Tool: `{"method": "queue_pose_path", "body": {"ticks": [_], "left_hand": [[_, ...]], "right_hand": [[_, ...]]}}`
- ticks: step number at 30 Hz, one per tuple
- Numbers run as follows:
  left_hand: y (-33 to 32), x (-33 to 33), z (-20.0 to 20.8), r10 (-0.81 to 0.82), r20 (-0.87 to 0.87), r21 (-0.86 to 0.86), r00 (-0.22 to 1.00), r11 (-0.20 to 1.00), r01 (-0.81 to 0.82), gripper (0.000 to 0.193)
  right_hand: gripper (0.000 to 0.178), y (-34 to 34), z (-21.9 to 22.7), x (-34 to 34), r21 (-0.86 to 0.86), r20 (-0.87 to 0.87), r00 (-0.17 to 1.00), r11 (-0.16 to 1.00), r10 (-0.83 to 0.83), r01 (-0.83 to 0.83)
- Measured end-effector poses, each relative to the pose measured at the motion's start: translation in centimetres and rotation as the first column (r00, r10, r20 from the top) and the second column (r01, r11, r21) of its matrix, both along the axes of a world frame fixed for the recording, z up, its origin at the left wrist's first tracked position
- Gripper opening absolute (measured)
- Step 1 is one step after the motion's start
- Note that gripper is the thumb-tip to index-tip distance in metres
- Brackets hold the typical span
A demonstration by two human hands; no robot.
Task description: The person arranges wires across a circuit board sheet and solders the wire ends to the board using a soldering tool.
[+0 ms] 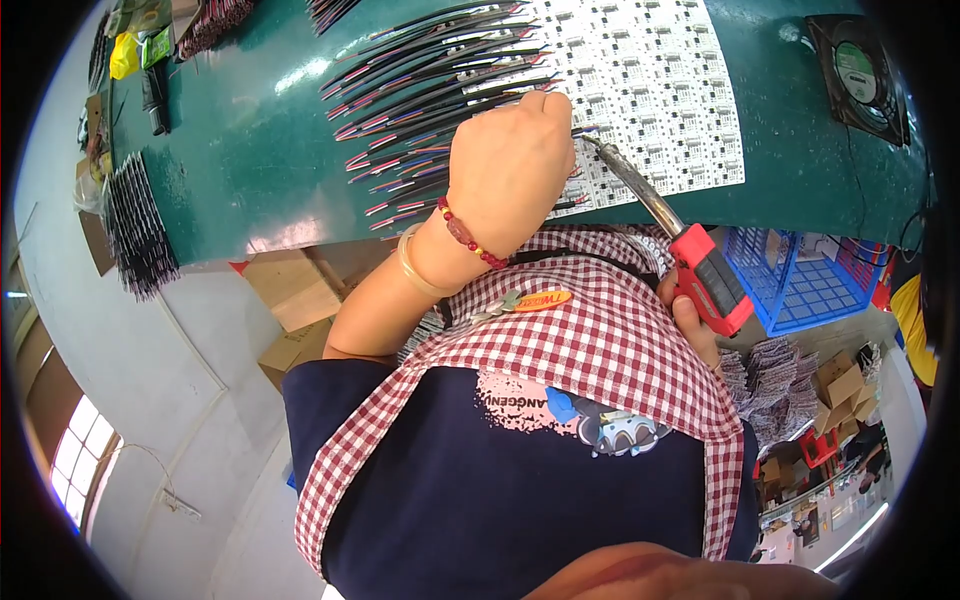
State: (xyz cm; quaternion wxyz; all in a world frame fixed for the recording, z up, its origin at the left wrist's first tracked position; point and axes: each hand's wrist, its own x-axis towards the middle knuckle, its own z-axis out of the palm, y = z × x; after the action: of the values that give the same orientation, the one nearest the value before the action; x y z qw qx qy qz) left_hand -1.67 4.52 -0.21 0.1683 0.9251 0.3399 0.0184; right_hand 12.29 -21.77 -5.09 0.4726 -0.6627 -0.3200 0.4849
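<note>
My left hand point(513, 160) is closed in a pinch over the edge of a white printed circuit board panel point(665, 90). Its fingertips face away, but a thin wire end pokes out beside them, apparently from a cable they hold. Under and beyond this hand lies a row of black cables point(420, 95) with bared red, white and blue wire ends, several reaching onto the panel. My right hand point(690, 318), partly hidden, grips the red and black handle of a soldering gun point(708, 275). The iron's tip points up-left, close to the wire end by my left hand.
A small black fan point(857, 75) stands at the right of the green table point(240, 130). Bundled dark cables point(140, 225) hang over its left edge. Below the table are a blue plastic crate point(800, 290) at right and cardboard boxes point(290, 290) at left.
</note>
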Motion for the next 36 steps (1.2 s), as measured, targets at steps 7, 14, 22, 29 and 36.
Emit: {"method": "queue_pose_path", "body": {"ticks": [7, 14, 22, 29, 36], "left_hand": [[0.2, -0.1, 0.3, -0.01, 0.002, -0.016, 1.0, 1.0, 0.01, 0.015], [0.4, -1.7, 0.1, 0.013, 0.186, -0.093, 0.982, 0.996, 0.004, 0.014], [2.1, -3.1, 3.1, 0.271, 0.531, -0.004, 0.803, 0.948, -0.318, 0.009], [-0.6, -2.0, 1.4, 0.06, 0.188, -0.234, 0.98, 0.972, -0.015, 0.01], [-0.1, -1.5, 0.5, 0.018, 0.14, -0.263, 0.99, 0.964, 0.02, 0.011]], "right_hand": [[0.037, 0.7, 1.2, -0.7, 0.079, -0.24, 0.949, 0.97, -0.205, 0.23], [0.047, 0.8, 1.1, -0.3, 0.079, -0.247, 0.964, 0.989, -0.101, 0.124], [0.067, 0.0, 0.5, -0.5, 0.097, -0.257, 0.948, 0.971, -0.188, 0.219], [0.052, -1.2, 0.5, 0.2, 0.071, -0.279, 0.953, 0.988, -0.115, 0.14], [0.035, -1.7, 0.6, -0.5, -0.012, -0.247, 0.964, 0.995, -0.101, 0.101]]}}
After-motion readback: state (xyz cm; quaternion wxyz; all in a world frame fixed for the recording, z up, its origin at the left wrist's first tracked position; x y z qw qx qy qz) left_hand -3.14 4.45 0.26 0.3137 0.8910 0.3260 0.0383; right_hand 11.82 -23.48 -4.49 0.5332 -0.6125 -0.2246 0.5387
